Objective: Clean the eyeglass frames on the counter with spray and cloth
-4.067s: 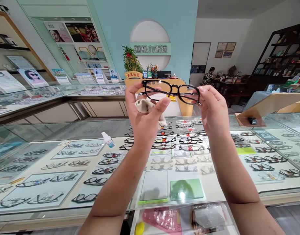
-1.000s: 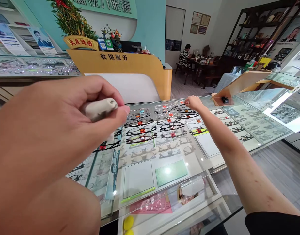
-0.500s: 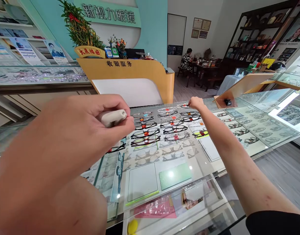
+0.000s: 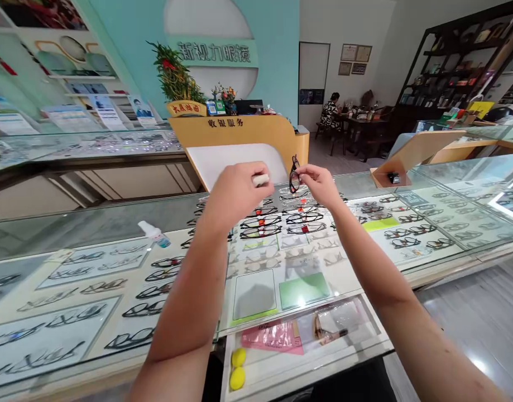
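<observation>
Pinching the glasses [image 4: 295, 176] between thumb and fingers of the right hand [image 4: 319, 184], raised above the far part of the tabletop [image 4: 349, 276], upright and turned nearly edge-on; cannot tell whether by rim or by temple. Clutching the cloth [image 4: 260, 180], bunched small, in the left hand [image 4: 235, 192], with fingers curled around it and knuckles up. Holding glasses and cloth near each other but apart.

Looking down past both hands, seeing rows of frames [image 4: 262, 231], many with red tags. Closer in, finding a pale panel [image 4: 254, 293] just beside a green pad [image 4: 304, 290]. Off to the left, noting a white-topped bottle [image 4: 158, 234] and, nearer, more black frames [image 4: 144, 309]. Below the front edge, seeing into a drawer [image 4: 281, 371] with a pink bag [image 4: 273, 336], a clear bag [image 4: 340, 315] to its right and two yellow balls [image 4: 237, 378] near the left wall.

Farther out, meeting a wooden desk [image 4: 239, 134] with a plant [image 4: 172, 72] at its left end, then a seated person [image 4: 331, 111] in the right background.
</observation>
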`<action>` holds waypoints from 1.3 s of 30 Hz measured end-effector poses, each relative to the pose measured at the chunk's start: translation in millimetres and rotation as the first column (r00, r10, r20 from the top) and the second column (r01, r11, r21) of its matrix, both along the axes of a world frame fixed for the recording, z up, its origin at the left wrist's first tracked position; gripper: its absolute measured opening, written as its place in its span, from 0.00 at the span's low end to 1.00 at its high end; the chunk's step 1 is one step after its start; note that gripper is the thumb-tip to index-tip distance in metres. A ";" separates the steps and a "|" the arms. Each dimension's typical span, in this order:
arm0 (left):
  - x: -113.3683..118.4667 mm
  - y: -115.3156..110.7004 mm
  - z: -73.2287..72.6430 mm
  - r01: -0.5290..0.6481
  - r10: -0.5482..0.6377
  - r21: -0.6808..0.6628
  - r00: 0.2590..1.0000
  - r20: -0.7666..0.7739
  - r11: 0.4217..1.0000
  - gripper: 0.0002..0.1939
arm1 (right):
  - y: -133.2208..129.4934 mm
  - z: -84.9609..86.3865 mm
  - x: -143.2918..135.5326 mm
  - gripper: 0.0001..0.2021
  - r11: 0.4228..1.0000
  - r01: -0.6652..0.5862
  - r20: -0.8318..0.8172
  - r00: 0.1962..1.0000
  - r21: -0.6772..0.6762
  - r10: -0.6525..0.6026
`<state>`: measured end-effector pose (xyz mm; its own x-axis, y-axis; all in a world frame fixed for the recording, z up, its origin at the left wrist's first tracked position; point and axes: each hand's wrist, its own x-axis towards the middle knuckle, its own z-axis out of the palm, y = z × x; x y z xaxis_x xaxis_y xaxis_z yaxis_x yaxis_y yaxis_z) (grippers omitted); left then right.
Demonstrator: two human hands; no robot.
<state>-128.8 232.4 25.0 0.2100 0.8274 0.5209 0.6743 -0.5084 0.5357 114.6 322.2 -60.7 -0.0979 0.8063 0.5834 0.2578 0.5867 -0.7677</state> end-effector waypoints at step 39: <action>-6.2 26.1 -120.8 0.219 0.059 -0.312 0.725 0.686 0.924 0.30 | -42.6 -44.0 -47.6 0.11 0.913 -0.313 -0.284 0.929 -0.262 0.237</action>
